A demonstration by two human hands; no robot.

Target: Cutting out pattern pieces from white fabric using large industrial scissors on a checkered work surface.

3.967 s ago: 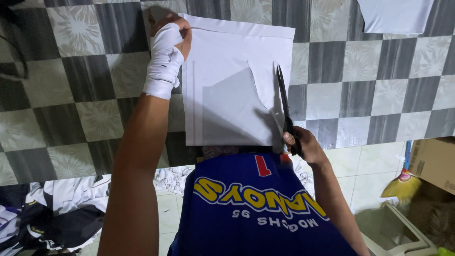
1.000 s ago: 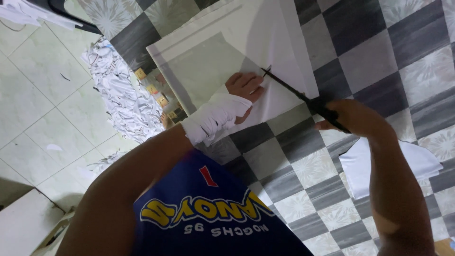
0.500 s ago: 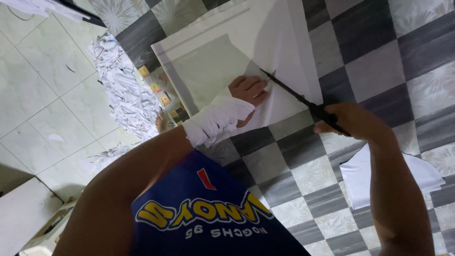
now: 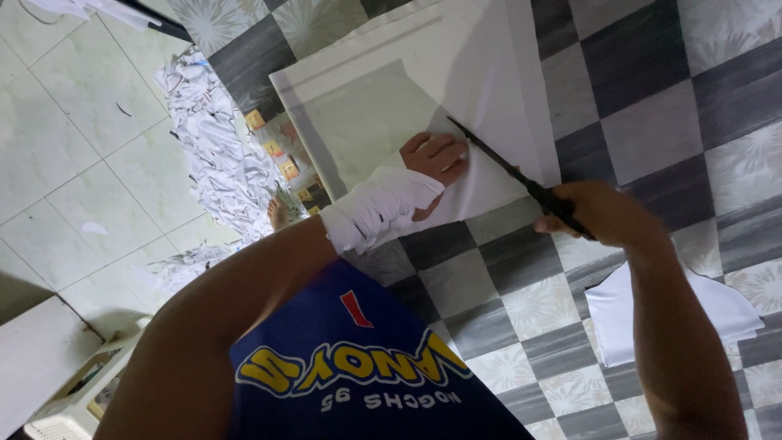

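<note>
A large white paper sheet [image 4: 391, 90] lies on the checkered grey and white tiled floor [image 4: 652, 90]. My left hand [image 4: 436, 159], its wrist wrapped in a white bandage [image 4: 379, 208], presses flat on the sheet near its lower edge. My right hand [image 4: 599, 213] grips black scissors [image 4: 513, 175]. The blades point up and left into the sheet, right beside my left fingers. My blue shirt with yellow lettering fills the bottom of the view.
A heap of crumpled white paper scraps [image 4: 216, 155] lies to the left of the sheet. A cut white piece [image 4: 627, 314] rests on the floor under my right forearm. A pale plastic basket [image 4: 69, 399] sits at the bottom left. A dark object [image 4: 159, 20] is at the top left.
Compared with 4 s ago the view has turned and my left hand has come down from the sheet's far corner to beside the scissors. In the last second the blades moved slightly further into the sheet.
</note>
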